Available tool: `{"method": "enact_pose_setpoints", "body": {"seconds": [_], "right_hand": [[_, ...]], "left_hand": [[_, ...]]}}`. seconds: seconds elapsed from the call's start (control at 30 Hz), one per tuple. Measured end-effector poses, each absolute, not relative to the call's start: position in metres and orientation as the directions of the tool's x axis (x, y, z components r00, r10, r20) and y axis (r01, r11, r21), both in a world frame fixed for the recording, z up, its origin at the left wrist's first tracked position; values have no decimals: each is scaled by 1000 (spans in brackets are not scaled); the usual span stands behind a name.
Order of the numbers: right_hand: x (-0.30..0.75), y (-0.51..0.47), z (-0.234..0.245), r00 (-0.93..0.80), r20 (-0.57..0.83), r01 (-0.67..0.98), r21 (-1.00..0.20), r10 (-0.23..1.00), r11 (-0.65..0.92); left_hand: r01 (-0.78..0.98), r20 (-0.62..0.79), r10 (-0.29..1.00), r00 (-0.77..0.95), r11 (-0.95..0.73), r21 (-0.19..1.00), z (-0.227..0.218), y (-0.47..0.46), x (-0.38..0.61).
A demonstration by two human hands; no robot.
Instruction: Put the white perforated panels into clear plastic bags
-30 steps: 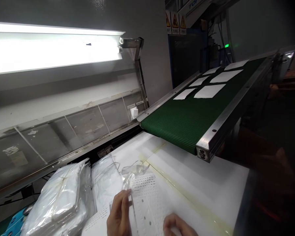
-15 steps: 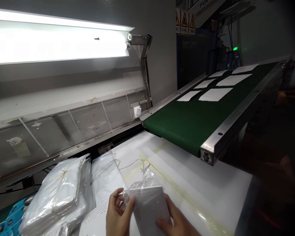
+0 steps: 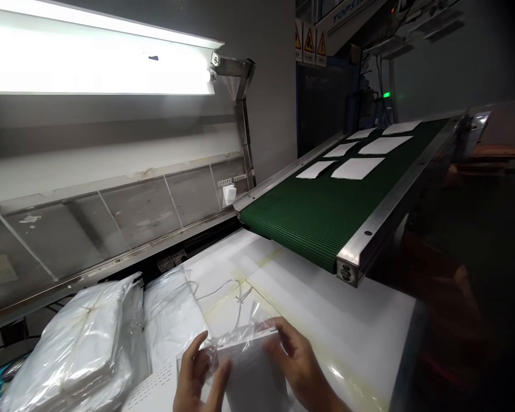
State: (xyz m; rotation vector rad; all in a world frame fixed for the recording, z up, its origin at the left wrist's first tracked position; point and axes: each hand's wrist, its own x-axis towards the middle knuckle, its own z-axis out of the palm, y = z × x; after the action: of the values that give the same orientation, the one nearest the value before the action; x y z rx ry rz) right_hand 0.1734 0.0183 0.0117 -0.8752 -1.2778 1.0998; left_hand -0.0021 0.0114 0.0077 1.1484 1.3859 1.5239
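At the bottom centre a flat, pale grey rectangular panel (image 3: 253, 377) is partly inside a clear plastic bag (image 3: 249, 330), whose loose mouth crumples beyond the panel's far edge. My left hand (image 3: 197, 375) is curled around the bag's left side, thumb near the panel's far left corner. My right hand (image 3: 294, 357) pinches the far right corner, fingers behind the edge and thumb on the near face. Just left of my left hand lies a white perforated sheet or cover (image 3: 152, 389).
Tied stacks of clear plastic bags (image 3: 86, 332) lie at the left. A green conveyor belt (image 3: 296, 220) with a metal side rail (image 3: 386, 209) rises to the right, carrying several white panels (image 3: 358, 167). A thin cord (image 3: 217, 290) crosses the white tabletop (image 3: 326, 303). A bright lamp (image 3: 94, 54) hangs at upper left.
My right hand has moved from the panel's lower right side up to its far right corner. The panel has tilted and sunk slightly. The view has turned a little to the right.
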Motion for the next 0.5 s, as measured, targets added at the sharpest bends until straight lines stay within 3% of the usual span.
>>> {"method": "enact_pose_setpoints", "body": {"seconds": [0.1,0.27,0.4,0.5], "right_hand": [[177,13,5,-43,263,-118,-959,964,257],[196,10,11,-243,196,-21,-980,950,197],[212,12,24,-331,122,102,-981,936,164],[216,14,38,-381,107,63,-988,918,141]], "left_hand": [[-43,76,964,-253,-90,995,15,6,0],[-223,26,969,-245,-82,971,23,2,7],[-209,14,976,-216,-61,976,10,4,12],[-158,15,966,-258,-57,986,-18,-1,18]]}}
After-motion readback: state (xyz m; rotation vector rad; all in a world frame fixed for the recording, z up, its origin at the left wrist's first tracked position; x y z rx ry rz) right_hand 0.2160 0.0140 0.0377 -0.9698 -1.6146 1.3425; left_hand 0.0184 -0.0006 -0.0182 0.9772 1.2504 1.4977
